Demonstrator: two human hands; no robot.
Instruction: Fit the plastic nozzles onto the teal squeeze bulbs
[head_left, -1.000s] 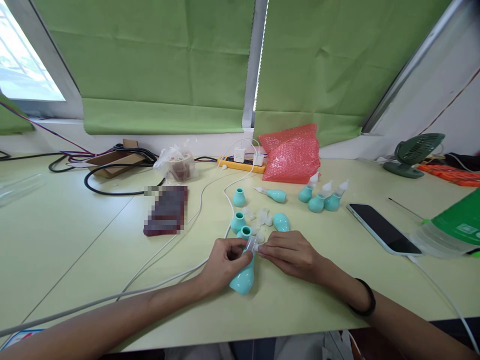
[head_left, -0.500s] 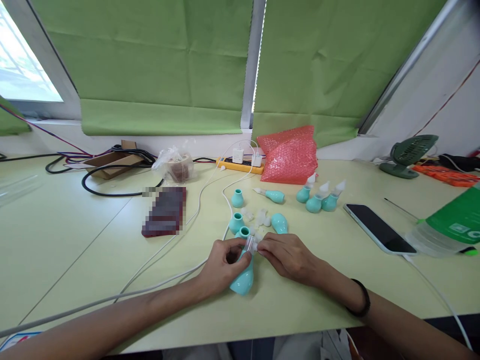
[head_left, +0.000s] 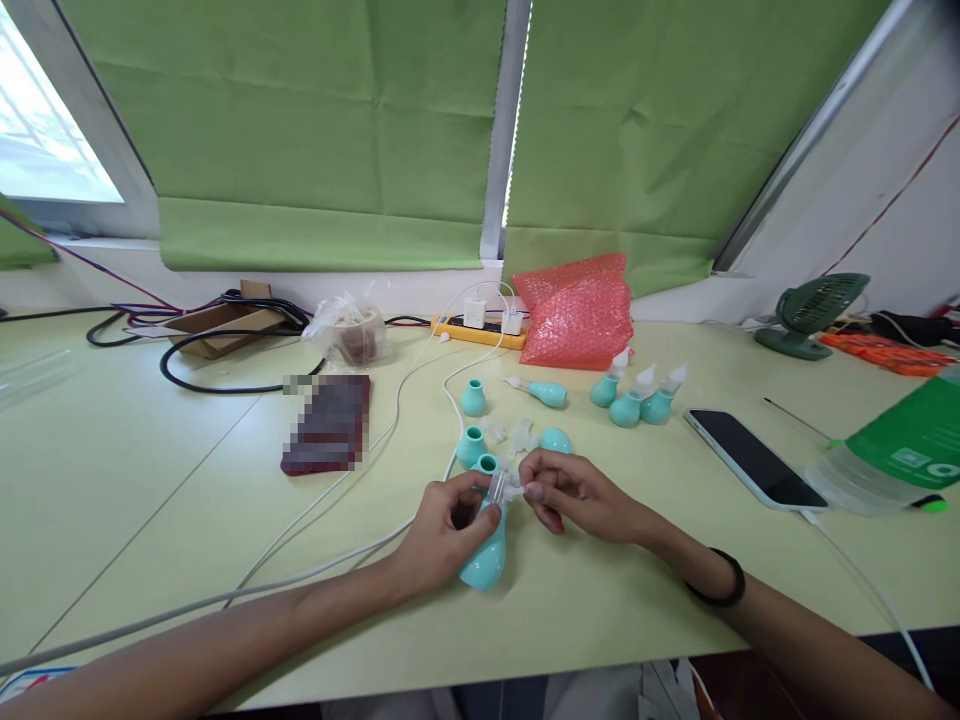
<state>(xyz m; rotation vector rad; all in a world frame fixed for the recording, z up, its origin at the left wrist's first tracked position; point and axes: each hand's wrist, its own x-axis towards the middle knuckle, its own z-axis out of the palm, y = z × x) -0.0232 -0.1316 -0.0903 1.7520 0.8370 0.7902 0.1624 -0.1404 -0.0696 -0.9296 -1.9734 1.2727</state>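
My left hand (head_left: 448, 530) is closed round a teal nasal aspirator, gripping where its rubber bulb (head_left: 484, 564) meets a clear tube (head_left: 496, 487). The tube points up and away from me. At its right, thumb and fingers of my right hand (head_left: 581, 497) pinch a small translucent nozzle tip (head_left: 515, 491), partly hidden by them. Just beyond my hands stand open teal bulbs, one close behind the tube (head_left: 487, 464) and another bulb (head_left: 472, 447) farther back. Loose translucent tips (head_left: 523, 436) lie beside a teal bulb (head_left: 556, 440) partly covered by my right hand.
Farther back are an open bulb (head_left: 474, 398), a lying aspirator (head_left: 546, 393) and three upright aspirators (head_left: 627, 405). A phone (head_left: 754, 458) and a green-labelled bottle (head_left: 896, 440) are at right. White cables (head_left: 390, 425) cross the table toward a power strip (head_left: 480, 333).
My right hand has turned and its fingers have curled and lifted slightly beside the tube. The left hand keeps its hold on the aspirator, almost still.
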